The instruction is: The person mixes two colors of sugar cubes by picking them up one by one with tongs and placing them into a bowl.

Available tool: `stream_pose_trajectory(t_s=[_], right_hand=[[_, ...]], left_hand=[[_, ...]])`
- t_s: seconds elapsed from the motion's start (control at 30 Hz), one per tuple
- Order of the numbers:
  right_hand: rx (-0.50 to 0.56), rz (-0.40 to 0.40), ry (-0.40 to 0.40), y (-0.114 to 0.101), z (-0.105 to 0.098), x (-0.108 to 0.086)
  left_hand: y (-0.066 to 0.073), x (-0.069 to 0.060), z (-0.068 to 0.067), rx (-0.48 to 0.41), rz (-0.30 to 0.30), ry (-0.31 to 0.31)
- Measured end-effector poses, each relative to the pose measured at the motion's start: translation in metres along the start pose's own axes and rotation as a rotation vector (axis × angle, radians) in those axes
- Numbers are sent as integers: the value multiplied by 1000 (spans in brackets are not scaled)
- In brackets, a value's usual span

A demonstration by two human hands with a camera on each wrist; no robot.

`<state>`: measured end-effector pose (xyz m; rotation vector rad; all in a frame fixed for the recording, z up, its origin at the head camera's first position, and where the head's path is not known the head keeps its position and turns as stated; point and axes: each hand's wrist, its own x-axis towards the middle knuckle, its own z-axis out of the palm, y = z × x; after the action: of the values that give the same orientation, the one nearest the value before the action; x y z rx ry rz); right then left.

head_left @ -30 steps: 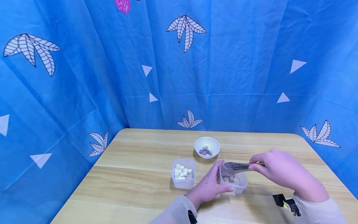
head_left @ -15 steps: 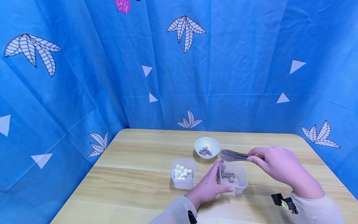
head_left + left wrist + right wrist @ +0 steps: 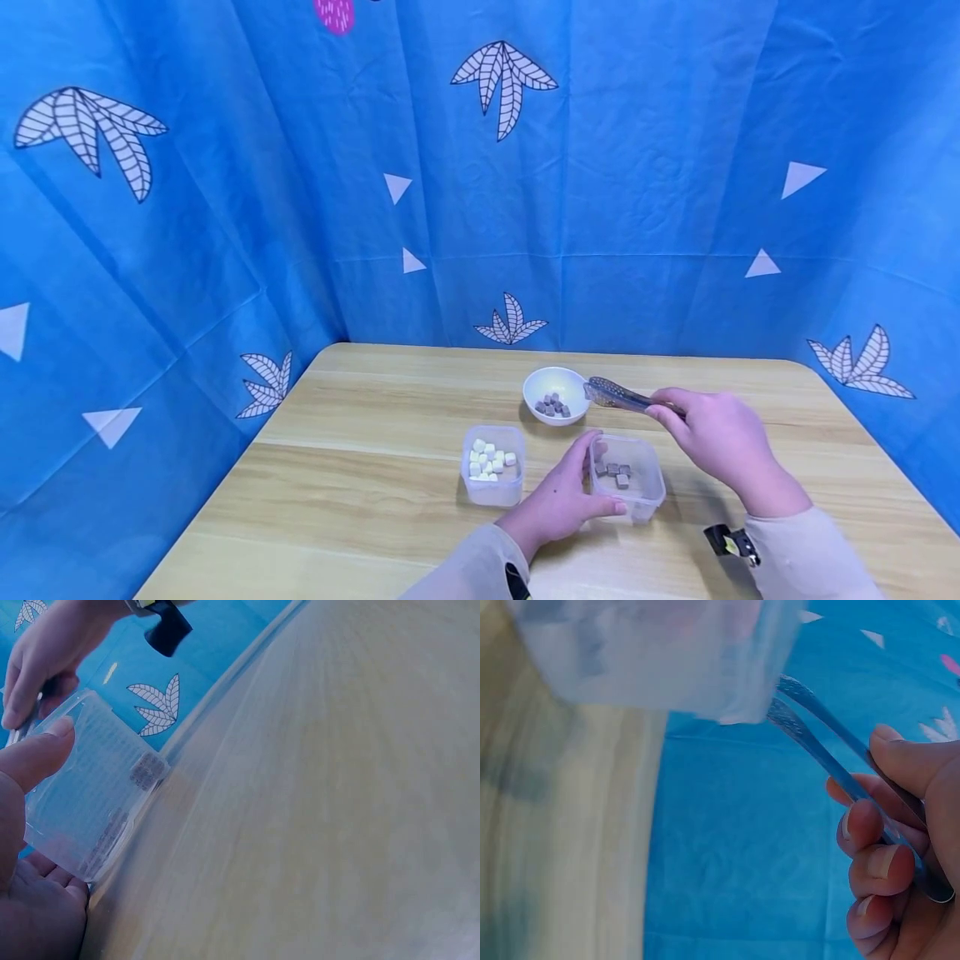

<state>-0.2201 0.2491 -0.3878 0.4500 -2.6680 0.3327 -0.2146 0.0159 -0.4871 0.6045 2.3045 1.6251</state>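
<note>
My left hand point(image 3: 558, 504) grips a clear plastic container point(image 3: 647, 500) between thumb and fingers, the thumb on its near side. Several grey-brown cubes point(image 3: 613, 470) lie inside it. With my right hand point(image 3: 720, 442) I hold metal tongs point(image 3: 622, 395), their perforated heads at the right rim of a white bowl point(image 3: 536, 384). In the bowl sit several similar cubes point(image 3: 553, 406). Whether the tongs point(image 3: 817, 750) carry a cube cannot be made out; the container hides their tips in the right wrist view.
Left of my left hand stands a second clear container point(image 3: 493, 496) with several white cubes point(image 3: 487, 460) in it. Everything rests on a light wooden table point(image 3: 360, 467). A blue patterned cloth point(image 3: 637, 208) hangs behind and beside the table.
My right hand has lifted the tongs out of the held container and moved them left and away from me, to the bowl's rim. The left hand keeps its grip in place.
</note>
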Motion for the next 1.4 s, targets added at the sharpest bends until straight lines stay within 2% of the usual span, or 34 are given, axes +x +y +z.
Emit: stream_pose_trajectory(t_s=[0.13, 0.3, 0.73, 0.97, 1.2, 1.4], right_hand=[[-2, 14, -20, 2, 7, 0], [-1, 19, -3, 3, 13, 1], [19, 33, -22, 2, 13, 0], [34, 20, -21, 7, 3, -1], [63, 10, -56, 9, -16, -3], [70, -31, -62, 10, -28, -6]], left_hand=[[0, 0, 1, -2, 6, -4], [0, 0, 1, 18, 23, 2], [1, -1, 1, 22, 18, 5], [0, 0, 1, 14, 19, 8], [0, 0, 1, 7, 16, 7], [1, 0, 1, 6, 8, 6]])
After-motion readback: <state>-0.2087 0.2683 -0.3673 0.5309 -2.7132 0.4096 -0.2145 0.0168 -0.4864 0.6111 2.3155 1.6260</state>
